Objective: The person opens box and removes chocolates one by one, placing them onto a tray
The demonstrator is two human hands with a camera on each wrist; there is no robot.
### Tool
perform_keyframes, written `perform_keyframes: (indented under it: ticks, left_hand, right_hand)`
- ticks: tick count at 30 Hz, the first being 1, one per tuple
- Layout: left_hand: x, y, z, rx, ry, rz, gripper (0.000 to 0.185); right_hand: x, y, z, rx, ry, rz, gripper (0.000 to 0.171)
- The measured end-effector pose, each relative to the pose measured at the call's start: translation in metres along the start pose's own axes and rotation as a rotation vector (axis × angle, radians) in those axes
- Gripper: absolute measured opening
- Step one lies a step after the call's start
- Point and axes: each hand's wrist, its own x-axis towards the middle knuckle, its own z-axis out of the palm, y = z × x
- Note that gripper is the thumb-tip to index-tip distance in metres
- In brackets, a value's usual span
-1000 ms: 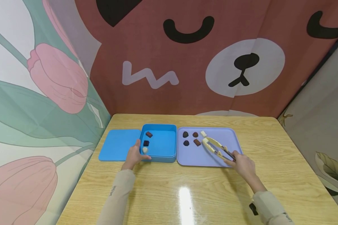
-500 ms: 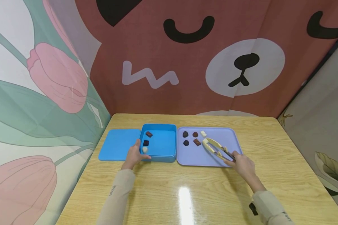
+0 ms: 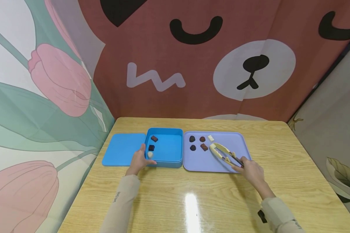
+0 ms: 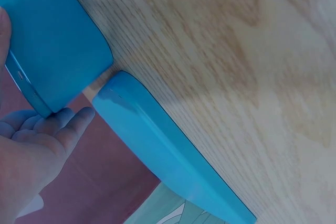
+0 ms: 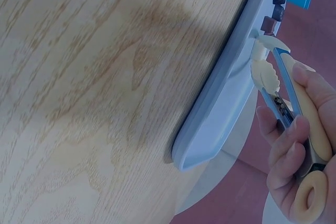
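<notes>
1. Your left hand (image 3: 140, 160) rests on the near left corner of the open blue rectangular box (image 3: 169, 159), fingers laid loosely against its wall, clasping nothing.
2. Inside that box, along its left wall, lie a brown chocolate block (image 3: 154, 138), a dark square chocolate (image 3: 151, 148) and a white round sweet (image 3: 150, 155), the last just beside your fingertips.
3. The flat blue lid (image 3: 121, 150) lies on the wooden tabletop (image 3: 192, 200), touching the box's left side.
4. Your right hand (image 3: 250, 170) grips the cream plastic tongs (image 3: 223, 152) at the near right corner of the lilac rectangular tray (image 3: 204, 161).
5. The tong tips are slightly parted, over the tray's middle, holding nothing.
6. Near the tray's far left corner sit four dark chocolates (image 3: 198, 143) and one white cube (image 3: 211, 138).
</notes>
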Motion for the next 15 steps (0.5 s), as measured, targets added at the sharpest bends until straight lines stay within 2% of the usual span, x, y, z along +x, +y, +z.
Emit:
perform_keyframes:
  ticks: [15]
  left_hand:
    - [0.0005,0.0002,0.0003,-0.003,0.004,-0.002,0.112]
  right_hand:
    - [0.0024,0.0010,-0.0005,0.003,-0.012,0.005,0.036]
